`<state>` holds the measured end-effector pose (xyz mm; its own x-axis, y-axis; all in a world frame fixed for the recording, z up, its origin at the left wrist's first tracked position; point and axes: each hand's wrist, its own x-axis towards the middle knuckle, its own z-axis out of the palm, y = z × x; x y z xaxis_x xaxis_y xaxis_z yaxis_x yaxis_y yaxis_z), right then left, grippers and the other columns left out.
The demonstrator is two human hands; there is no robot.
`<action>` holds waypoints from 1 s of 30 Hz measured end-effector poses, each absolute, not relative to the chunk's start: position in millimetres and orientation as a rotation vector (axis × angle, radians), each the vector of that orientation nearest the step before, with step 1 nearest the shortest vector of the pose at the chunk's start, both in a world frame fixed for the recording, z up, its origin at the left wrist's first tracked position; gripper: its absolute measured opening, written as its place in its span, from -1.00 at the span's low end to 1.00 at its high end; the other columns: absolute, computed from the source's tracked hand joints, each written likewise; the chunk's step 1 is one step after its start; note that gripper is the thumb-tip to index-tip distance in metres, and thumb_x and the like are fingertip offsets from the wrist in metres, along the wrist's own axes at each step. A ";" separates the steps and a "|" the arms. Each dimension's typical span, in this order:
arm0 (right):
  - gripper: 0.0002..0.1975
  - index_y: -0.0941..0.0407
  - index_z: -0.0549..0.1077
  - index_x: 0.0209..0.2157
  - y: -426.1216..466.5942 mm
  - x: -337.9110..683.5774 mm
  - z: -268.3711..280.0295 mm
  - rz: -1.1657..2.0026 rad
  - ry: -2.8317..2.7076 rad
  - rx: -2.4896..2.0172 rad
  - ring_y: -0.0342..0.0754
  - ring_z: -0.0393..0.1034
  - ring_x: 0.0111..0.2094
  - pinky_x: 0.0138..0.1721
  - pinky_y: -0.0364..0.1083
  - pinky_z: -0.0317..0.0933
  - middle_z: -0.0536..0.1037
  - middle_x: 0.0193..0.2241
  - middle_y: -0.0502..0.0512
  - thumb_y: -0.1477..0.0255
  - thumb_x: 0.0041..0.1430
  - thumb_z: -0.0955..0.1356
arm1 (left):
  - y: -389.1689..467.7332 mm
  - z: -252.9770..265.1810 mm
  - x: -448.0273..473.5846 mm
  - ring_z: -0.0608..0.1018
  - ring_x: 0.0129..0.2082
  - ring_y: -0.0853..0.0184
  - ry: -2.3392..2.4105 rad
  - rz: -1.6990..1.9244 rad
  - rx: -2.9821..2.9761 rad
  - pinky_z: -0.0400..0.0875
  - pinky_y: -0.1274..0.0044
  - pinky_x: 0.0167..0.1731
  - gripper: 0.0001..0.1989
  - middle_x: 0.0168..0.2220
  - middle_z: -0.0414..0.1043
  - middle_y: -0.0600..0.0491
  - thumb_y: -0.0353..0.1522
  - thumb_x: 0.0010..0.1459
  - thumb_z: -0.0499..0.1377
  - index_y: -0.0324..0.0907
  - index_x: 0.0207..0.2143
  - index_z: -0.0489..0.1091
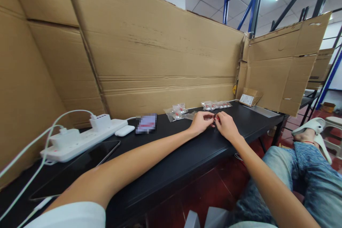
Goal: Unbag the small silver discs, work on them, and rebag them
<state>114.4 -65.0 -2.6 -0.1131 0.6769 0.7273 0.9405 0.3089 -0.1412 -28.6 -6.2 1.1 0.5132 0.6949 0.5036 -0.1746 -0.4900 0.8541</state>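
My left hand [202, 123] and my right hand [226, 124] meet just above the black table [171, 165], fingertips nearly touching. Between them they pinch a small red item [217, 118]; the fingers cover most of it, and its kind cannot be made out. Behind my left hand lie clear plastic bags [176, 112] with small red-and-white pieces inside. A row of similar clear packets [216, 105] lies farther back, beyond both hands.
Left of my hands are a phone [146, 123], a white case [124, 130], a power strip [72, 146] with chargers and cables, and a tablet [80, 169]. Cardboard panels [165, 46] wall the table. A small labelled carton [250, 97] stands far right. A person's legs [301, 164] show at right.
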 end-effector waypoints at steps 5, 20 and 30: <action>-0.88 0.15 0.38 -0.36 -65.0 114.4 -2.9 -0.466 -1.868 -1.440 -0.06 0.32 -0.34 -0.27 -0.13 0.11 0.43 -0.37 0.12 0.53 0.23 0.24 | -6.0 0.9 -28.9 0.58 -0.51 0.36 0.452 1.120 1.789 0.57 0.48 -0.44 -0.83 -0.36 0.56 -0.03 -0.48 -0.04 0.24 -0.33 -0.32 0.50; -0.85 0.15 0.39 -0.34 -65.2 115.2 -3.2 -0.502 -1.897 -1.485 -0.05 0.33 -0.32 -0.27 -0.13 0.12 0.44 -0.34 0.14 0.53 0.26 0.21 | -2.9 -0.9 -28.8 0.60 -0.46 0.34 0.396 1.062 1.706 0.59 0.44 -0.36 -0.84 -0.37 0.55 -0.04 -0.47 -0.02 0.21 -0.35 -0.33 0.52; -0.83 0.15 0.39 -0.29 -69.3 112.5 0.0 -0.485 -1.954 -1.421 -0.04 0.35 -0.29 -0.22 -0.12 0.16 0.44 -0.31 0.15 0.54 0.29 0.19 | -1.1 -2.2 -30.4 0.58 -0.44 0.35 0.387 1.074 1.649 0.58 0.42 -0.33 -0.77 -0.38 0.51 -0.02 -0.36 -0.04 0.31 -0.34 -0.33 0.47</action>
